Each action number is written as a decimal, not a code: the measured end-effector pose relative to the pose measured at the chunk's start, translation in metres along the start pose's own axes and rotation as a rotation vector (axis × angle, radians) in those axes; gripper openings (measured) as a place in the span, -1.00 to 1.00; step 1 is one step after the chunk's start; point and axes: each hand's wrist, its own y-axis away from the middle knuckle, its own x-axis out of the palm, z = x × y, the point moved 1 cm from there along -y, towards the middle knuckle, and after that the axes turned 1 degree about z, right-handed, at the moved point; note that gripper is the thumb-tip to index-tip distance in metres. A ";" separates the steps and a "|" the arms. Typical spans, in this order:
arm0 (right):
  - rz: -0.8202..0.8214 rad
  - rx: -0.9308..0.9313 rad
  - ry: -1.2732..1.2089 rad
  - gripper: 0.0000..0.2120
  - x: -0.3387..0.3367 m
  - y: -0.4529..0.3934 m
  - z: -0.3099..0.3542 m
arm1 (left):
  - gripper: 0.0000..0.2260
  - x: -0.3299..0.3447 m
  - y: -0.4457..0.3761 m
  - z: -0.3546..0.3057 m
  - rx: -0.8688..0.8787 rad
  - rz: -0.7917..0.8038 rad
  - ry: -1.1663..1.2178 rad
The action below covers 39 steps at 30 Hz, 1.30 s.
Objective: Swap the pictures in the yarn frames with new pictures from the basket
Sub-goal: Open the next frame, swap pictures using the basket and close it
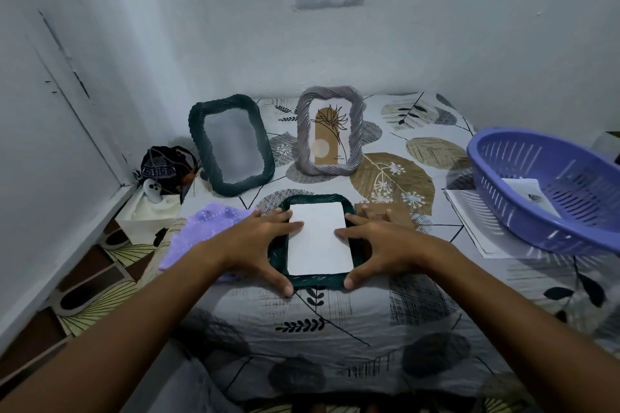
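Lying flat, the dark green frame (317, 280) holds a white card (318, 238). The left hand (255, 241) and right hand (382, 241) press it with spread fingers — 2 open hands, gripping nothing. The purple basket (523, 211) sits well apart.

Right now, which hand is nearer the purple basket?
Right. The right hand rests on the flat green frame, on the side toward the basket; the left hand sits across the frame, farther away.

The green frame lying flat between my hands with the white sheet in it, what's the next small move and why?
Probably press the white sheet down flat into the dark green frame and square it. It lies slightly skewed inside the opening, and both the left hand and right hand already rest on the frame's sides with fingertips on the sheet's edges, so seating it seems the natural step.
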 end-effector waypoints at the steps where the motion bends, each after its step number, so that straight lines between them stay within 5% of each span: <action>1: -0.001 0.001 -0.005 -0.03 0.000 0.000 0.000 | 0.17 0.000 -0.001 0.001 0.012 0.000 -0.010; 24: -0.050 0.008 -0.010 -0.24 0.003 -0.007 -0.002 | -0.22 -0.008 -0.009 -0.001 -0.010 0.000 -0.101; 39: -0.082 0.007 -0.030 -0.27 0.002 -0.006 0.000 | -0.19 -0.010 -0.010 -0.002 -0.009 0.012 -0.116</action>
